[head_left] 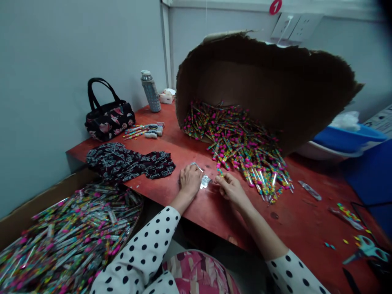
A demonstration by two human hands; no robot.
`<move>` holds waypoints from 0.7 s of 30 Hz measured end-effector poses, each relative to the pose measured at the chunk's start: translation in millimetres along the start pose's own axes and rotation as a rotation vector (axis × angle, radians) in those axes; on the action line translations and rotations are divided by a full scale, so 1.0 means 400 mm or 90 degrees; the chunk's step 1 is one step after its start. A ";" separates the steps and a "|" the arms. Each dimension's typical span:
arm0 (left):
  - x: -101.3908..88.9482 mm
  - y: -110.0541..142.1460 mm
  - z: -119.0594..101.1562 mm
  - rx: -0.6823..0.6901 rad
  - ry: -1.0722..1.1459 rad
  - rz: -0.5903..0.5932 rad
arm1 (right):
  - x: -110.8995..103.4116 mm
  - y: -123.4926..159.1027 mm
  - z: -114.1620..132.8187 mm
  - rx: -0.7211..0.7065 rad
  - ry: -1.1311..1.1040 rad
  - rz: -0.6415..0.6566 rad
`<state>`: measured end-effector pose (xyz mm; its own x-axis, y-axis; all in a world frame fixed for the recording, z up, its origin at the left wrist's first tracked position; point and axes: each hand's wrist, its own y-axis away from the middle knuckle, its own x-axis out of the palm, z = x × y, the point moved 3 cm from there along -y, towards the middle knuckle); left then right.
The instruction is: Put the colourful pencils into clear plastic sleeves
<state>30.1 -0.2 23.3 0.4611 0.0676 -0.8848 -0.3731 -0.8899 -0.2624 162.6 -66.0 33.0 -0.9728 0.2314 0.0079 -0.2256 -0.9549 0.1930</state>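
The left hand (190, 179) was laid on the red table (211, 212), and a shiny wrapper (205, 181) was seen at its fingertips. To its right, the right hand (232, 190) was held near the wrapper; whether something was pinched there could not be told. Beyond the right hand, colourful tubes (241, 143) were heaped, partly inside a large cardboard box (263, 77). Left of the left hand, a patterned cloth (128, 161) was spread. Well to the right of the right hand, scissors (364, 249) were placed.
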 end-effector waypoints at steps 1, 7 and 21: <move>-0.005 0.003 0.001 0.010 0.013 -0.015 | 0.000 -0.004 0.002 -0.006 -0.003 -0.007; -0.051 0.063 -0.029 0.263 0.126 -0.124 | 0.010 -0.045 0.000 0.061 -0.075 0.024; 0.009 0.101 -0.051 -0.248 0.867 0.187 | 0.001 -0.034 0.026 0.006 -0.094 0.000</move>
<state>33.4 -45.0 17.3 0.8849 -0.4113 0.2184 -0.4504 -0.8751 0.1771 165.8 -50.9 40.5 -0.9543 0.2568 0.1528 -0.2242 -0.9533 0.2023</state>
